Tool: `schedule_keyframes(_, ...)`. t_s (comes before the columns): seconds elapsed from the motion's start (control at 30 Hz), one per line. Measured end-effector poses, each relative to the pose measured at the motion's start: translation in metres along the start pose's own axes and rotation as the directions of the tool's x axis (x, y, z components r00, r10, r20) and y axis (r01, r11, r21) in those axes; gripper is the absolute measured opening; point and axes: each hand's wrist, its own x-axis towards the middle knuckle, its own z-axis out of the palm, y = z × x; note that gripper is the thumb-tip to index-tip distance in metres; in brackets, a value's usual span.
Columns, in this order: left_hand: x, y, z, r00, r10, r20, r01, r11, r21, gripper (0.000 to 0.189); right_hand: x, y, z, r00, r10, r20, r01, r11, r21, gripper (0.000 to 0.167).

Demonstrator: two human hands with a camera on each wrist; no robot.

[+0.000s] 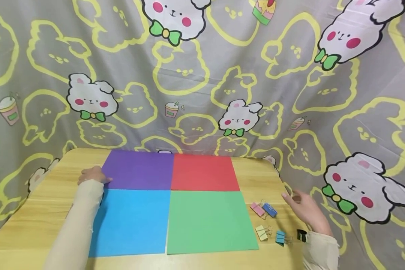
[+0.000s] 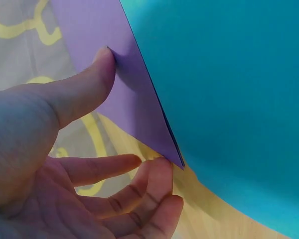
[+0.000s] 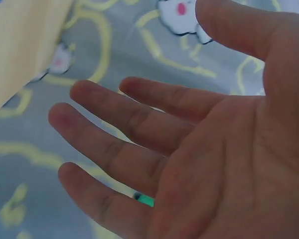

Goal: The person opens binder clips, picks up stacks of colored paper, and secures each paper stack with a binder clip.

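Observation:
A purple sheet (image 1: 141, 170), a red sheet (image 1: 204, 173), a blue sheet (image 1: 135, 221) and a green sheet (image 1: 210, 221) lie edge to edge on the table. My left hand (image 1: 92, 175) is at the purple sheet's left edge. In the left wrist view its thumb (image 2: 104, 74) rests on the purple sheet (image 2: 124, 89), while a fingertip is close to the sheet's corner; contact there is hard to tell. Off the table's right side, my right hand (image 1: 308, 210) hovers with nothing in it; the right wrist view shows its fingers (image 3: 109, 154) spread and slightly bent.
Right of the green sheet lie binder clips: pink (image 1: 257, 209), dark blue (image 1: 269, 210), pale yellow (image 1: 261, 233), teal (image 1: 280, 237) and black (image 1: 302, 235). The wooden table (image 1: 33, 217) borders a patterned grey curtain (image 1: 195, 82) at the back and sides.

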Motion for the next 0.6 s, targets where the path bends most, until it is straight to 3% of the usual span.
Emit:
schedule_keyframes(0.17, -0.003, 0.001, -0.014, 1.000, 0.007, -0.010, -0.007, 1.000, 0.002, 0.069, -0.007, 0.030, 0.010, 0.992, 0.081, 0.098, -0.079, 0.996, -0.031, 0.096)
schedule_keyframes(0.33, -0.018, 0.010, -0.022, 0.999, 0.016, -0.034, -0.015, 1.000, 0.012, 0.066, -0.019, 0.058, 0.029, 0.979, 0.136, 0.154, -0.139, 0.990, 0.012, 0.097)
schedule_keyframes(0.5, -0.029, 0.021, -0.017, 0.999, 0.045, -0.029, -0.045, 0.999, -0.002, 0.061, -0.041, 0.091, 0.052, 0.954, 0.236, 0.187, -0.250, 0.967, 0.055, 0.090)
schedule_keyframes(0.6, -0.026, 0.021, -0.012, 0.998, 0.055, -0.019, -0.055, 0.998, -0.015, 0.062, -0.053, 0.105, 0.065, 0.940, 0.290, 0.182, -0.307, 0.949, 0.076, 0.098)
